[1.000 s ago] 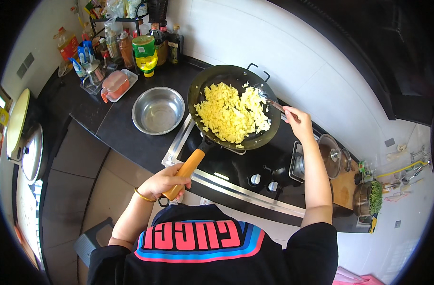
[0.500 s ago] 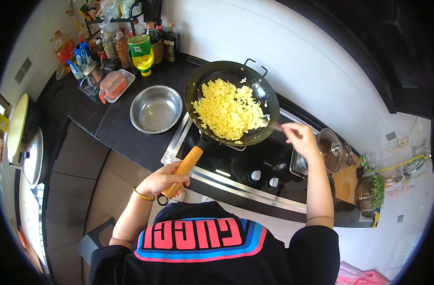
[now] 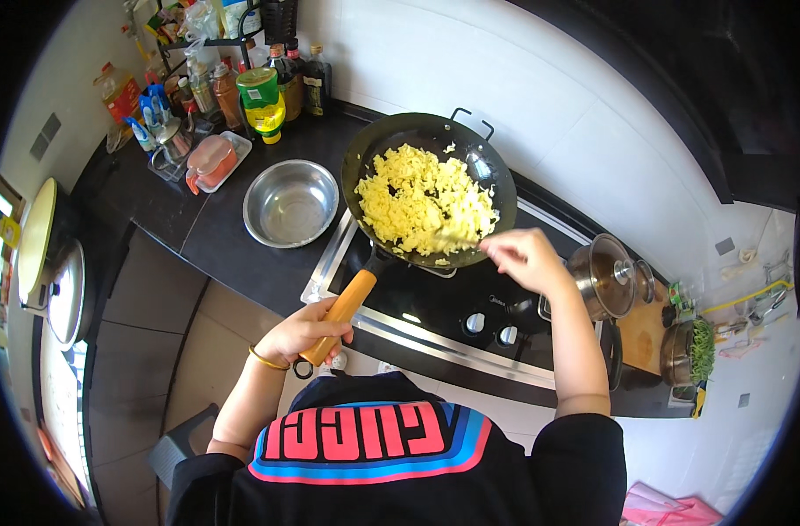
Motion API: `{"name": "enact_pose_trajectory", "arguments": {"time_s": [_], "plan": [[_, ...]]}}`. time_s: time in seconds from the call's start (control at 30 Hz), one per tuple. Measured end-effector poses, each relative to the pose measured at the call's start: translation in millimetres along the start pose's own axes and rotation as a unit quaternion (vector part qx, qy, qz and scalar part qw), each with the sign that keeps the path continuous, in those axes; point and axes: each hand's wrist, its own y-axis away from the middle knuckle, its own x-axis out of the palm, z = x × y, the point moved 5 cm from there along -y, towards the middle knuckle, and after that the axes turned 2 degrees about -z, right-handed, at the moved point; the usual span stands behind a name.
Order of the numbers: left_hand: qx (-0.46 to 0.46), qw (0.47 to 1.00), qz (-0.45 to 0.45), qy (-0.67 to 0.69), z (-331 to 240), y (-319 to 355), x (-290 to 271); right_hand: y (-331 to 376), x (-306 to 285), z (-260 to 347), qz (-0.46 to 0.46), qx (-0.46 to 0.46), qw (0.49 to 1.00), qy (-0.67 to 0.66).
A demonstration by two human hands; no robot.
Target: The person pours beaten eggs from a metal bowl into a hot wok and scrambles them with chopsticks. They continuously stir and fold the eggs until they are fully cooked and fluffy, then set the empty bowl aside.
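A dark wok (image 3: 496, 175) sits on the stove, full of yellow scrambled egg (image 3: 417, 188) broken into small pieces. My left hand (image 3: 308, 333) is closed round the wok's wooden handle (image 3: 350, 298). Over the wok's near right rim, my right hand (image 3: 527, 259) is closed on a slim utensil (image 3: 460, 243), its tip down in the egg. Motion blurs the utensil, so its exact kind does not show. To the left of the wok stands a metal bowl (image 3: 292, 203) with nothing in it.
Bottles, including a green-and-yellow squeeze bottle (image 3: 261, 105), crowd the back left by a red-lidded box (image 3: 212, 162). Right of the wok are a glass-lidded pot (image 3: 603, 276), a cutting board (image 3: 641, 337) and stove knobs (image 3: 475, 323). A range hood (image 3: 680, 79) overhangs the right.
My right hand has moved left with the utensil, from the wok's right rim to over the egg. The egg has spread, showing dark pan between pieces. My left hand keeps its hold.
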Motion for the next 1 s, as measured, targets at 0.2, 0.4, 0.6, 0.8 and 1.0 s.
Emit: {"name": "enact_pose_trajectory", "arguments": {"time_s": [0.2,0.4,0.6,0.8,1.0], "plan": [[-0.017,1.0,-0.011,-0.008,-2,-1,2,-31,36,-5,-0.092,-0.069,0.992,0.052],[-0.002,1.0,-0.014,-0.007,-3,2,3,8,-5,-14,-0.123,-0.018,0.99,-0.069],[-0.004,1.0,-0.015,-0.003,-4,1,4,22,-7,0,-0.085,-0.029,0.993,-0.081],[-0.007,1.0,-0.023,-0.012,-4,1,4,26,9,25,0.0,-0.104,0.994,-0.04],[-0.01,1.0,-0.019,-0.017,-4,0,3,-56,56,-16,-0.099,-0.105,0.99,0.003]]}}
